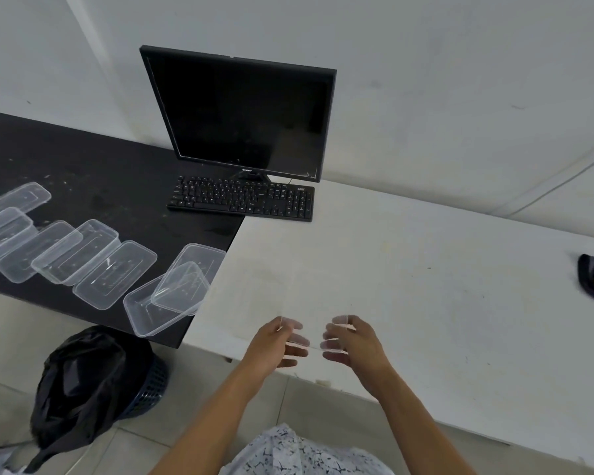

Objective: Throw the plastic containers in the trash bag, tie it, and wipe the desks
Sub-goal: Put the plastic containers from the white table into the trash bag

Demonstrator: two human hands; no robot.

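Plastic containers point(93, 265) lie scattered at the left of the frame while your left hand point(276, 342) and right hand point(352, 341) pinch one clear container point(309, 303) at centre, lifted off the white desk point(426, 286), probably to carry it toward the trash bag point(79, 385) at lower left.

A black surface point(83, 166) carries clear rectangular plastic containers point(114, 274); a black keyboard point(242, 198) straddles it and the white surface point(426, 286).
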